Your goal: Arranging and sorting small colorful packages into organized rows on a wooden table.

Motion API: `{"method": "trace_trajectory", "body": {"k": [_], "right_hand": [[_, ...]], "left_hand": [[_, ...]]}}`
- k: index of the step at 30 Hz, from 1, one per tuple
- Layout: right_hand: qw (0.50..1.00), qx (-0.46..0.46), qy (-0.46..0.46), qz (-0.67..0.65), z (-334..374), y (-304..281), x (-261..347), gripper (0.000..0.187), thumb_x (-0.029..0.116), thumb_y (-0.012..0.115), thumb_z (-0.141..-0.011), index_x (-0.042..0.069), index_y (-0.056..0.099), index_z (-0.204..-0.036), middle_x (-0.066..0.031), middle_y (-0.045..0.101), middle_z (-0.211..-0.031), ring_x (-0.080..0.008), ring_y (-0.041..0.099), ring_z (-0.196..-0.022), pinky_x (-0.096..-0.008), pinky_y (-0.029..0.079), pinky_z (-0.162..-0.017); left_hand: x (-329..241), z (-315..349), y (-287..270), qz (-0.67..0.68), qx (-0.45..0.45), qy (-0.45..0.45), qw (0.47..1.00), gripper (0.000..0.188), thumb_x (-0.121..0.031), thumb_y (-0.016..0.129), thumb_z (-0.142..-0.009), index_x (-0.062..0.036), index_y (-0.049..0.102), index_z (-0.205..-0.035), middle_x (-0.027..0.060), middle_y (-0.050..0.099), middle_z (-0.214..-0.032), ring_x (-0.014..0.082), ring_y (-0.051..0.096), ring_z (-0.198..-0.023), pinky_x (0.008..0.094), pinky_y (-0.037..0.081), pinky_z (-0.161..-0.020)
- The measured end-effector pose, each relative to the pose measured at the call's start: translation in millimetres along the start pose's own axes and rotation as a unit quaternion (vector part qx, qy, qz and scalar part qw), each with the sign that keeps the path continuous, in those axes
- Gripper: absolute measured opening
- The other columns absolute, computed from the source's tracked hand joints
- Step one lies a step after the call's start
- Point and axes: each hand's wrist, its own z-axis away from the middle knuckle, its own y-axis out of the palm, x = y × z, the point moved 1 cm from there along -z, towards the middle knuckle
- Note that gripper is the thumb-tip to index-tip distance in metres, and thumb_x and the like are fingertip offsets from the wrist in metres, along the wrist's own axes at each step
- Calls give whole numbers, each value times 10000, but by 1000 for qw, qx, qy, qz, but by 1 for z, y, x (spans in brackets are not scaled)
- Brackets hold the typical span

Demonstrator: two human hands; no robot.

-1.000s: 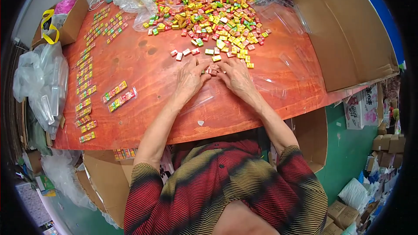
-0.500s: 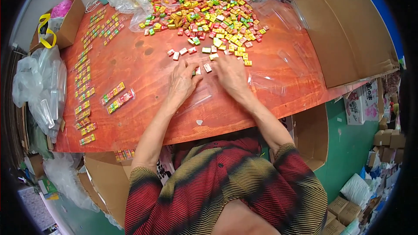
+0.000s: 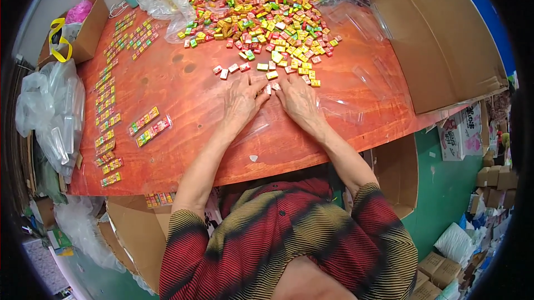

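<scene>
Both my hands meet over the red-brown tabletop, just below a large heap of small candy-like boxes [image 3: 261, 8]. My left hand [image 3: 240, 105] is closed, its thumb and forefinger at a small pale box [image 3: 268, 89]. Opposite it, my right hand [image 3: 298, 102] pinches at another small pink-and-white box [image 3: 276, 86]; its curled fingers partly hide the boxes. Several loose boxes, such as a yellow one [image 3: 271, 75] and a white-red one [image 3: 224, 73], lie just beyond my fingertips. A clear plastic sleeve [image 3: 253, 130] lies under and beside my left wrist.
Two filled rows of boxes [image 3: 151, 126] rest left of my arm, and more rows [image 3: 105, 102] line the table's left side. Clear trays [image 3: 342, 110] lie at the right. A big cardboard box [image 3: 445, 44] stands on the right edge; plastic bags [image 3: 50, 111] hang at the left.
My left hand has moved right, and the hands are closer together. The pale box that lay between them is now at my right fingertips.
</scene>
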Motion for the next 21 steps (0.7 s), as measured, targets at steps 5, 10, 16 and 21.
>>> {"method": "trace_trajectory", "body": {"k": [5,10,16,21], "right_hand": [[999,-33,-23,-1,-11,6,3,186,138,611,-727,-13,557,-820,-169,547,-799,-320,564,-742,-399,463,-592],[999,4,-36,10,-43,2,7,166,152,610,-736,6,583,-810,-152,561,-796,-307,566,-762,-395,465,-613],[987,-85,-121,59,-56,41,5,76,90,547,-668,42,585,-713,-96,573,-767,-261,541,-741,-378,424,-586],[986,-136,-87,31,-28,47,32,32,79,541,-675,52,546,-692,-122,541,-667,-275,543,-651,-397,410,-600]], "left_hand": [[1,8,-8,7,-2,-26,1000,304,-212,700,-667,-146,650,-960,109,482,-815,277,515,-788,392,428,-673],[5,15,-17,-5,-19,-35,999,271,-206,699,-667,-135,661,-926,105,471,-797,272,509,-775,379,429,-668],[4,13,-19,10,-8,-33,999,254,-157,686,-690,-103,651,-936,110,508,-834,270,534,-792,367,437,-696],[20,26,-33,0,0,-64,998,271,-139,674,-702,-96,638,-967,106,513,-860,264,541,-803,360,442,-691]]}}
